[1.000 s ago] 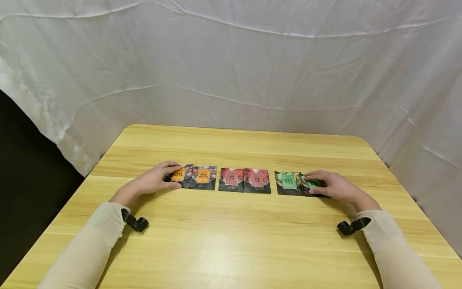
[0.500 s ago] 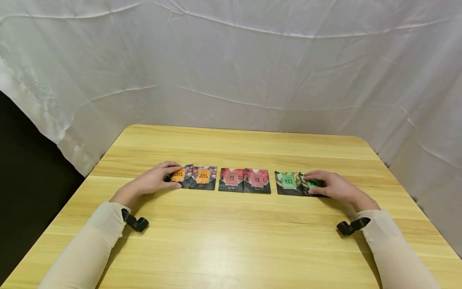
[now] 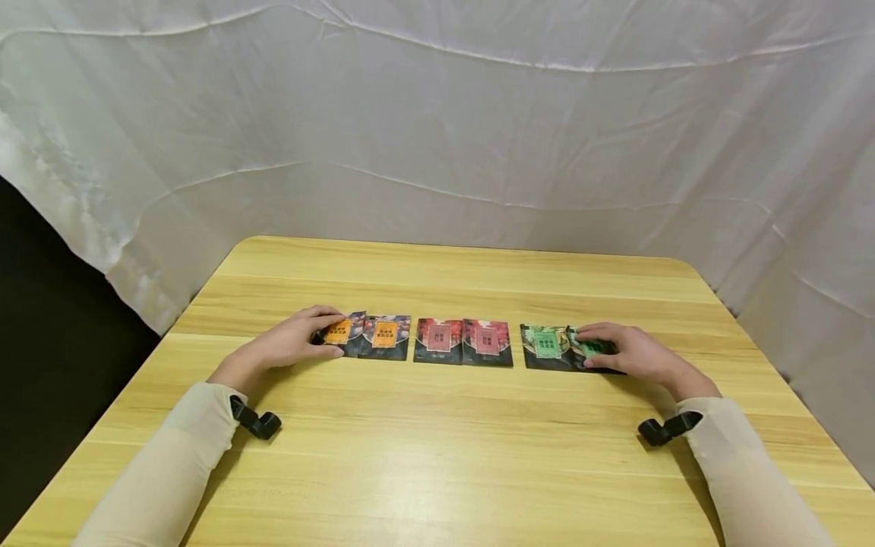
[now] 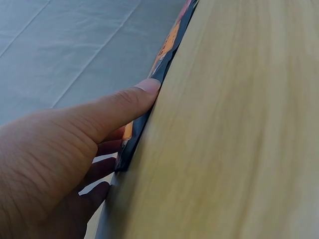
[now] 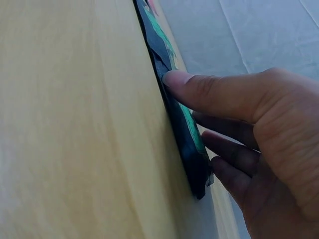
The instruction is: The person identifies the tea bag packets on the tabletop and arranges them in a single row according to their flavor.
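Several flat, dark sachets lie in a row on the wooden table, in colour pairs. My left hand (image 3: 287,342) holds the leftmost orange-labelled sachet (image 3: 339,332), thumb (image 4: 148,86) at its near edge and index finger over its far side. The other orange sachet (image 3: 385,338) lies beside it. At the opposite end my right hand (image 3: 642,353) holds the outer green-labelled sachet (image 3: 593,348), its thumb (image 5: 178,79) on the near edge. That sachet meets the inner green sachet (image 3: 548,343). Each hand covers the outer part of its sachet.
Two red-labelled sachets (image 3: 438,339) lie side by side mid-row, with gaps to the orange and green pairs. Bare wood of the table (image 3: 437,441) stretches in front of the row. A pale cloth (image 3: 437,121) hangs behind the table. Each wrist wears a black camera (image 3: 256,419).
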